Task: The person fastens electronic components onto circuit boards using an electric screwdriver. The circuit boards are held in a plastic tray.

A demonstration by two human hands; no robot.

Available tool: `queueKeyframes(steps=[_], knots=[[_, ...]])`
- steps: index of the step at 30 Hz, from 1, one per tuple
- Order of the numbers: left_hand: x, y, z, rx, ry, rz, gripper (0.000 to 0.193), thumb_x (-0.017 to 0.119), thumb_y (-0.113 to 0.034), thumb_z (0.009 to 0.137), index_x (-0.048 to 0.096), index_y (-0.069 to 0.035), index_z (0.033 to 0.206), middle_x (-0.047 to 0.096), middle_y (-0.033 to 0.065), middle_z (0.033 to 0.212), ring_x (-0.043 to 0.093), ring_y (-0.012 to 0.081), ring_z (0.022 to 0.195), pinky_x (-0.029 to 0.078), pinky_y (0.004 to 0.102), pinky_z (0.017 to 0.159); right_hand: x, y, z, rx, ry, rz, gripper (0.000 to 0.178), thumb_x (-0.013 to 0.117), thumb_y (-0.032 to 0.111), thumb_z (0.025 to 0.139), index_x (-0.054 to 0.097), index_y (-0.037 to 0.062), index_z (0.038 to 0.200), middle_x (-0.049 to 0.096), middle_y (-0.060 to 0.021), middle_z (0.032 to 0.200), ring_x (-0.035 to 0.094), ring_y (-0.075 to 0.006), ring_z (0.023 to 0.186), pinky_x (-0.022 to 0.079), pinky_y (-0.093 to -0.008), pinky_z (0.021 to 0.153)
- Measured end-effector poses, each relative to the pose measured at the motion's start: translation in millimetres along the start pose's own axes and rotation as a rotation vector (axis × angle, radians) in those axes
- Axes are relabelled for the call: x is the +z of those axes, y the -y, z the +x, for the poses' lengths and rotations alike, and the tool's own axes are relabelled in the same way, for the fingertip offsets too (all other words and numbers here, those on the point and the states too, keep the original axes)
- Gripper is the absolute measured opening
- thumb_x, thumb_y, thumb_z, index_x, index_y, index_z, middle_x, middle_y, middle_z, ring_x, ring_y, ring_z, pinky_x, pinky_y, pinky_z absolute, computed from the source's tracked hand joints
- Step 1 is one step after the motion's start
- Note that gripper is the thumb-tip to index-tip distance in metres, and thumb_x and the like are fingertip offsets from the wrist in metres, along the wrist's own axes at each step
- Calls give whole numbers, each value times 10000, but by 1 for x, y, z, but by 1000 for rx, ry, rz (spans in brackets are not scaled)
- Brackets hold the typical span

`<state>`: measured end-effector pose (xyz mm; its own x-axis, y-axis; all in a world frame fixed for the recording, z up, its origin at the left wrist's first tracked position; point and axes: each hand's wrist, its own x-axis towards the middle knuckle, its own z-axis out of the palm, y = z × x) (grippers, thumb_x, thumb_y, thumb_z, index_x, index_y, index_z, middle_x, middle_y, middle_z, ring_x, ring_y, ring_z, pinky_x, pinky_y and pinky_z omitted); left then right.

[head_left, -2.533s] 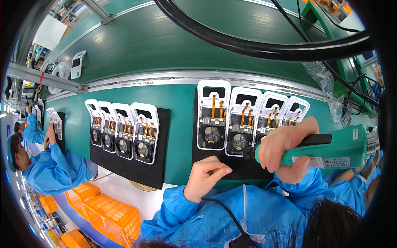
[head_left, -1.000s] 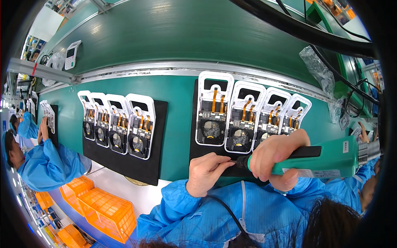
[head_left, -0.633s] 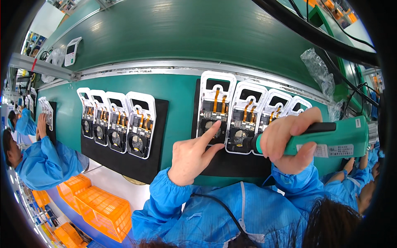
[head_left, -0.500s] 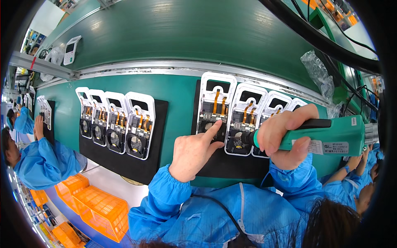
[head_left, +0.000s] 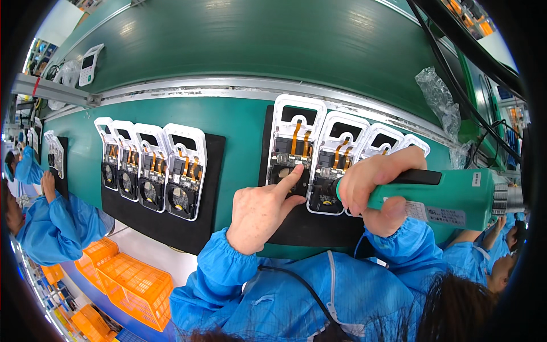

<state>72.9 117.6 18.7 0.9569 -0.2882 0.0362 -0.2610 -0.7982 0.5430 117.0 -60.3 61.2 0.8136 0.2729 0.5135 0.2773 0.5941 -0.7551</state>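
Note:
My left hand point(head_left: 254, 215) has its index finger stretched onto the circuit board of the leftmost white-framed device point(head_left: 288, 145) in the right-hand row. Its thumb points along that device's lower edge, and the other fingers are curled under. In my right hand point(head_left: 376, 185) is a green electric screwdriver point(head_left: 441, 196), lying nearly level. The screwdriver's dark tip end is over the second device point(head_left: 326, 159); the bit's exact contact is hidden. Orange ribbon cables cross the open boards. Other devices in this row are partly behind my right hand.
A black mat point(head_left: 319, 231) lies under this row. Another row of open devices point(head_left: 185, 171) rests on a second mat point(head_left: 154, 219) to the left. A metal rail point(head_left: 228, 85) borders the green bench. Clear plastic wrap point(head_left: 437, 94) and cables are far right; orange crates point(head_left: 137, 290) stand lower left.
The whole view has shifted slightly, moving the left row toward the left. My right hand and the screwdriver have moved a little left; my left index finger remains on the same board.

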Motion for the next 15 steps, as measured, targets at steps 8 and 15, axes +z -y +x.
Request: queueKeyframes(steps=[8,15], knots=[[-4,-2,0,-34,26,-22,493,691,-272,703,555,-182,1168,567,61,543,557,226,479,418,320,459,14,3,5,57,-50,-254,377,553,362,854,356,48,926,486,-66,502,448,-144,361,395,-271,351],[0,2,-2,0,8,-22,488,669,-283,723,538,-170,1179,541,46,501,547,213,449,414,315,434,5,-2,2,16,42,-33,371,657,139,791,382,-12,990,530,-107,635,525,-159,552,443,-284,507]])
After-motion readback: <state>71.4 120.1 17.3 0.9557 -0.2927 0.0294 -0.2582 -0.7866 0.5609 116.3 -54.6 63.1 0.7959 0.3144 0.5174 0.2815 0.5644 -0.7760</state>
